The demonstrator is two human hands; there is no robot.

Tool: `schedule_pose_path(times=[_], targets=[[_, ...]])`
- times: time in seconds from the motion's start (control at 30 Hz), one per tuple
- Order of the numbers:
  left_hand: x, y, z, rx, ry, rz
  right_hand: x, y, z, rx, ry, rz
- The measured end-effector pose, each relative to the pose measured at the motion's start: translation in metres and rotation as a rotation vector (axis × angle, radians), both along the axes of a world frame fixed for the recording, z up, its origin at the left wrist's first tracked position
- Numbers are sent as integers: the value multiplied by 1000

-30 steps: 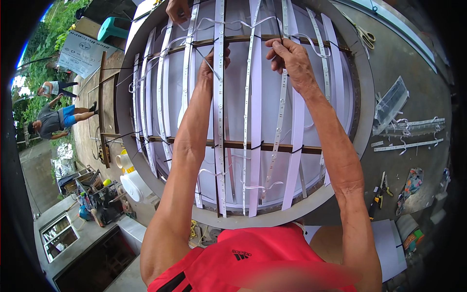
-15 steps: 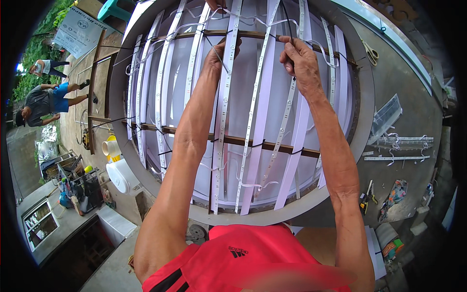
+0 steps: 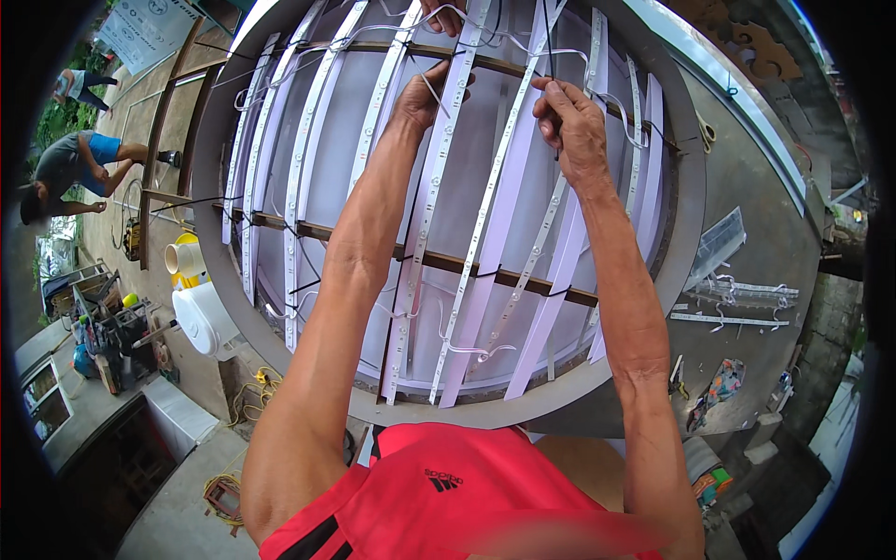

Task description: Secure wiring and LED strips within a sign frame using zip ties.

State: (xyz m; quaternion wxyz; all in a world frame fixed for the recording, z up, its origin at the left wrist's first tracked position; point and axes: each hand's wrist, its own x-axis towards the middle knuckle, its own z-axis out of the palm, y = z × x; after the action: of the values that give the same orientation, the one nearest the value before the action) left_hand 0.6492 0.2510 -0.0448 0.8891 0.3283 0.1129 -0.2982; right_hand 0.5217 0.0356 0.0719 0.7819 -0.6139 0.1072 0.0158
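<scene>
A large round frame (image 3: 686, 187) lies before me, crossed by white LED light strips (image 3: 420, 219) fixed over brown bars (image 3: 448, 264) with black cable ties. My left hand (image 3: 425, 96) is closed around one LED strip near the far bar, its fingers passing behind the strip and partly hidden. A pale cable tie tail sticks out beside it. To the right, my right hand (image 3: 571, 126) pinches a thin black cable tie (image 3: 549, 42) that runs upward between the strips. Another person's hand (image 3: 443, 14) touches the strips at the far edge.
White buckets (image 3: 203, 317) stand left of the frame. A spare clear panel (image 3: 717, 247) and loose LED strips (image 3: 733, 320) lie on the right, with pliers (image 3: 677, 375) nearer. Two people are at far left; one in blue shorts (image 3: 105, 151) bends forward.
My view has shifted, so the frame and surroundings sit a little further left. The other person's hand at the far edge shows more. My hands keep nearly the same grips.
</scene>
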Motion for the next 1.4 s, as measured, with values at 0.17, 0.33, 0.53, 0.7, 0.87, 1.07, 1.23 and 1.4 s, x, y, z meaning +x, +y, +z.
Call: schedule_pose_path(times=[0.17,0.33,0.53,0.7,0.87,1.07,1.23,1.4], targets=[[2,1,-7,-61,-40,-18,-3,10,-1,16,-23,-13],[4,-1,-12,-24,-29,-29,-2,11,-1,16,-29,-16],[-7,-2,-4,44,-86,-16,35,5,2,-93,74,-130],[-10,1,-1,135,-135,21,72,-1,1,-37,123,-191],[-8,-5,-23,167,-196,145,87,-4,-1,-39,114,-142],[-10,2,-42,639,-342,157,92,-2,-5,-116,127,-84],[-25,12,-24,779,-437,128,88,-3,-11,-134,149,-88],[-20,14,-19,954,-529,74,80,-5,-18,-148,154,-79]])
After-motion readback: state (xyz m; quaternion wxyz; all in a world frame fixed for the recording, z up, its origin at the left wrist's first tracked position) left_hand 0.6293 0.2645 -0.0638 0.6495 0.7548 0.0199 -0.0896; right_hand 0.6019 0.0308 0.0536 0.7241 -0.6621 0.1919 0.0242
